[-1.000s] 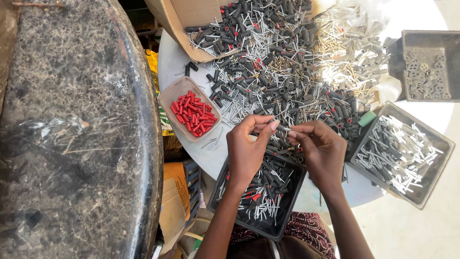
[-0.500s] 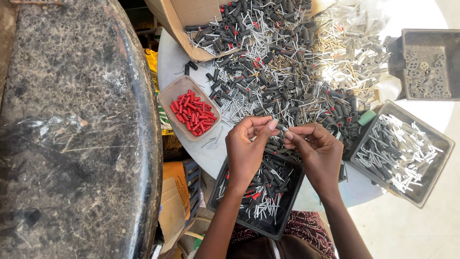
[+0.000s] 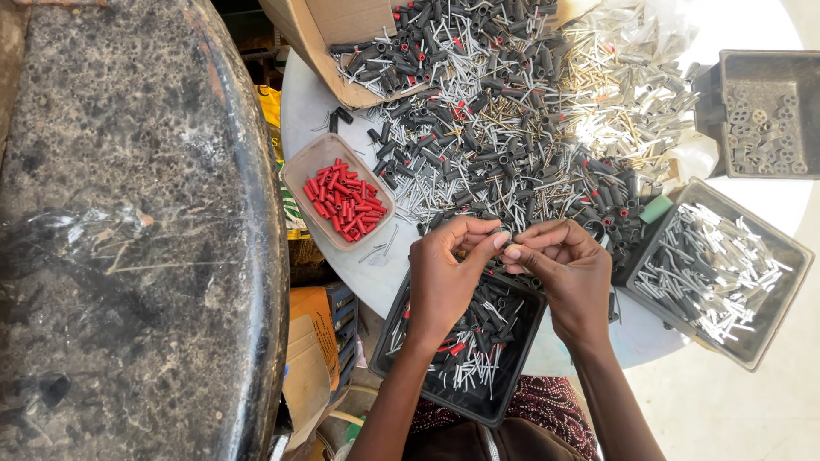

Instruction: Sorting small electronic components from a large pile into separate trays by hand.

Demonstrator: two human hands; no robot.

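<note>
Hands meeting above tray, dish to the left, 2 bins right, pile behind on table

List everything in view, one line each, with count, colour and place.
Small sleeves and pins: too many to count, dark grey, silver, some red, heaped on the round white table.
Clear tub: one, holds red sleeves, table's left edge.
Black tray: one, holds assembled pieces, under the hands.
Grey tray: one, holds silver pins, right.
Dark box: one, upper right.
Cardboard box: one, brown, top.
Stone slab: one, dark, left.
Left hand: pinching a small piece.
Right hand: fingertips meeting the left's.
</note>
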